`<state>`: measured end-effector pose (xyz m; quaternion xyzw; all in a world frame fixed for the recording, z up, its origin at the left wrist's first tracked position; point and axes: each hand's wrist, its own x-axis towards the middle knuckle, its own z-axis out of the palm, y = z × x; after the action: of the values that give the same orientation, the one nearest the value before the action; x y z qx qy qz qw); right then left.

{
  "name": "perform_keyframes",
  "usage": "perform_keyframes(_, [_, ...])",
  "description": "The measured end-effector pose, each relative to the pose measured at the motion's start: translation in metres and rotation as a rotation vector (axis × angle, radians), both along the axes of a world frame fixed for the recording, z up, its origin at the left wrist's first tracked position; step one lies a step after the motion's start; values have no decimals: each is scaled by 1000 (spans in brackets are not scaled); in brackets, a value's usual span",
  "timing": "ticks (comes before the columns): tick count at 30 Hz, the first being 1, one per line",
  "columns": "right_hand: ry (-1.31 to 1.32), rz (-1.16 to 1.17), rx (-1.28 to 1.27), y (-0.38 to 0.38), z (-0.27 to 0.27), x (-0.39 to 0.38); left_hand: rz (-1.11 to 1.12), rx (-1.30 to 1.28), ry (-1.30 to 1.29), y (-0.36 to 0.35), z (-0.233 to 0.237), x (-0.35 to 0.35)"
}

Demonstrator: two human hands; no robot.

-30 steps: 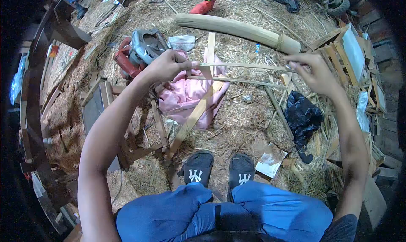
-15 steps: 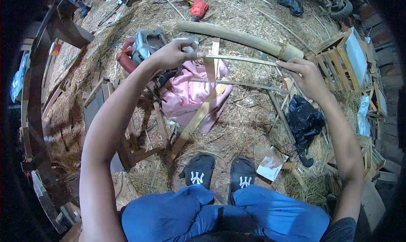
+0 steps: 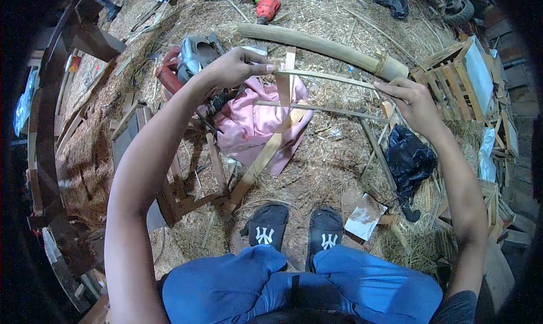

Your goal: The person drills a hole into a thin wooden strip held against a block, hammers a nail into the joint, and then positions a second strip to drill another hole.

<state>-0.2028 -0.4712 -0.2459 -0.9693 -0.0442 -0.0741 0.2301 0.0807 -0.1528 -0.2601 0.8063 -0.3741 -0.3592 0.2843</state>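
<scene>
A thin wooden strip (image 3: 328, 77) spans the gap between my two hands, roughly level and raised above the floor. My left hand (image 3: 240, 68) pinches its left end between thumb and fingers. At the other end, my right hand (image 3: 408, 97) has its fingertips closed on the strip. Below lies a second slim wooden strip (image 3: 325, 110), crossing a longer board (image 3: 261, 162). Pink cloth (image 3: 246, 124) is spread on the floor under these pieces. Beside my left hand stands a circular saw (image 3: 196, 53) with a grey body.
Shavings cover the floor. A thick pole (image 3: 317, 45) lies beyond my hands, with a red drill (image 3: 267, 8) behind it. Wooden frames (image 3: 195, 202) stand at left, slatted crates (image 3: 452, 89) at right. A black plastic bag (image 3: 408, 157) lies below my right hand.
The strip and both hands have shifted very slightly in view, along with the whole scene. My grip on both ends looks the same.
</scene>
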Motion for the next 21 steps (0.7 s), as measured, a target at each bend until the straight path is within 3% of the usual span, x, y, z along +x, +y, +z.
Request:
perform_keyframes(13, [-48,-48,-59,-4,12,-15,48,38,86,-1,6,-3])
perform_keyframes(16, [-104,-84,-42,-5,19,-34,-40,-22,-7,4,-14,11])
perform_keyframes(19, [-95,-147,-20,-8,25,-62,45,89,132,1,8,-2])
perform_keyframes(21, [-46,-175,43,-15,14,-85,7,53,28,6,-29,29])
